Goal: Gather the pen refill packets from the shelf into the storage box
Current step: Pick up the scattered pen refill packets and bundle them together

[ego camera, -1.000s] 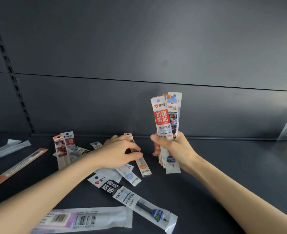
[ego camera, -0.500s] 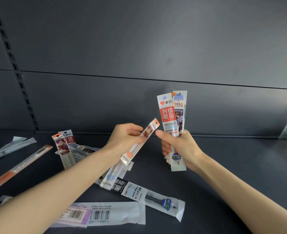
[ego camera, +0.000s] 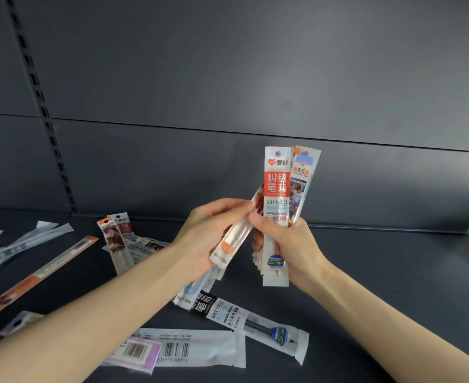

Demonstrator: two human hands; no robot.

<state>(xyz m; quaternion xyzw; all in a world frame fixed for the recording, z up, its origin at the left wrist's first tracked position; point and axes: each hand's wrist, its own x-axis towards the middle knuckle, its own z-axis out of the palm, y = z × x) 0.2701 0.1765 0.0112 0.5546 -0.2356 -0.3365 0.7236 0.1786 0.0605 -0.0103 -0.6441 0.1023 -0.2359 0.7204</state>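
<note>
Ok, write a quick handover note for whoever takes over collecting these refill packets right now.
Right hand: gripping an upright bundle of plastic refill packets, red-labelled one in front.
Left hand: pinching an orange-tipped clear packet, tilted against the bundle.
Left to do: add it to the bundle, then collect the loose packets on the dark shelf, including the black-labelled packet and the white barcode packet. The storage box is not clearly in view.

Upright packet bundle (ego camera: 277, 194), loose packets (ego camera: 258, 324) on shelf (ego camera: 393, 272)
</note>
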